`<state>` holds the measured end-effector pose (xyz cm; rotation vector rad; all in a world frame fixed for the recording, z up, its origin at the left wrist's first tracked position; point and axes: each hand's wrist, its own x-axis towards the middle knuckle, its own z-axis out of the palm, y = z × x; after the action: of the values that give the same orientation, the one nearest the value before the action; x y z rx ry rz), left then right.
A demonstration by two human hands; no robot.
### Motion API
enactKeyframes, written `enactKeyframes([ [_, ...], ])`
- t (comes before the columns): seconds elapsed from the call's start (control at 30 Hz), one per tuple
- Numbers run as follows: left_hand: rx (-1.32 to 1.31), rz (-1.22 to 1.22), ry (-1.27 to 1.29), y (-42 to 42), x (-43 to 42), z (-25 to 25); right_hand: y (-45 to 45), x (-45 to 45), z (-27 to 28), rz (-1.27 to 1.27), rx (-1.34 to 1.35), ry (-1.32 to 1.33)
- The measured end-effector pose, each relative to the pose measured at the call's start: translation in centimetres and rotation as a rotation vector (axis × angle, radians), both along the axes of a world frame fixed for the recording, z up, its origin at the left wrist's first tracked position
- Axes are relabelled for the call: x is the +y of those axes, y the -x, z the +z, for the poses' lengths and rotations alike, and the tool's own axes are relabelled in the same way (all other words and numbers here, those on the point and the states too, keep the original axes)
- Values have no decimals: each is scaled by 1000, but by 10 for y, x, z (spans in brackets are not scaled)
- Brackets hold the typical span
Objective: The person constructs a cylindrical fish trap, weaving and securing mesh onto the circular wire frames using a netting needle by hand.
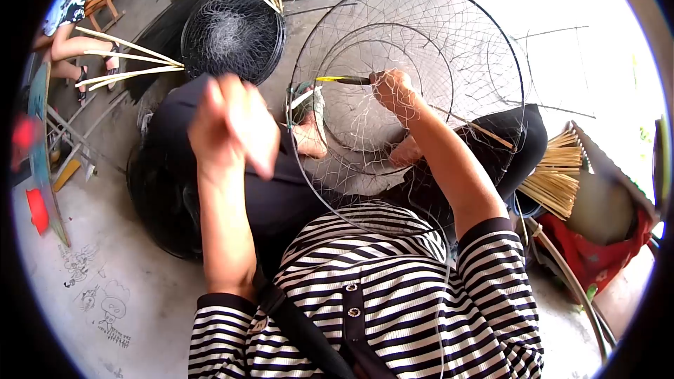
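A round net cage of dark wire hoops and pale mesh rests over my lap and legs. My right hand is closed at the mesh, on a thin yellow-and-black tool whose yellow end points left. White netting bunches below those fingers. Apart from the net, to its left, my left hand is raised and smeared by motion, so its fingers cannot be read. A thin wooden stick lies slanted at the right side of the cage. My sandalled foot shows through the mesh.
A dark round bundle of netted hoops stands at upper left, with pale sticks beside it. Long black wires lie behind. At right are bundled sticks and a red bag. Another person's legs show at far left.
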<state>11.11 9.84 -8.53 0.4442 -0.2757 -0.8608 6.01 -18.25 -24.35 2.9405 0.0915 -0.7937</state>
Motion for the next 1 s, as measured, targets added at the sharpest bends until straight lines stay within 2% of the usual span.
enactKeyframes([
  [0.03,147,263,-90,-14,0,-20,2,0,-3,-15,11,-4],
  [0.07,209,513,-397,-34,-9,-40,2,0,-2,29,53,32],
  [0.13,250,493,-871,-44,-18,-117,2,-1,0,120,138,105],
  [0.2,314,416,-956,-26,-33,-163,2,-1,-12,66,117,63],
  [0.27,477,298,-707,-4,-34,-208,0,2,-17,40,126,22],
  [0.3,648,147,-500,9,-45,-161,-3,10,-17,42,144,4],
  [0.33,660,383,-602,14,-57,-170,-4,16,-16,43,163,-14],
  [0.37,656,331,-557,10,-53,-188,3,20,-19,139,23,17],
  [0.47,640,327,-533,6,-46,-215,5,11,-32,170,13,-126],
  [0.5,632,348,-543,6,-45,-219,5,12,-34,9,24,-135],
  [0.53,578,293,-537,6,-44,-223,6,10,-36,4,19,-134],
  [0.6,546,387,-549,10,-49,-220,10,7,-33,-11,13,-130],
  [0.73,562,298,-558,0,-41,-229,13,15,-28,122,31,-43],
  [0.77,545,318,-567,1,-42,-224,7,16,-28,13,132,-82],
  [0.87,548,328,-564,5,-43,-219,3,8,-23,-59,76,-67],
  [1.0,538,282,-564,7,-46,-213,4,11,-17,103,12,-36],
])
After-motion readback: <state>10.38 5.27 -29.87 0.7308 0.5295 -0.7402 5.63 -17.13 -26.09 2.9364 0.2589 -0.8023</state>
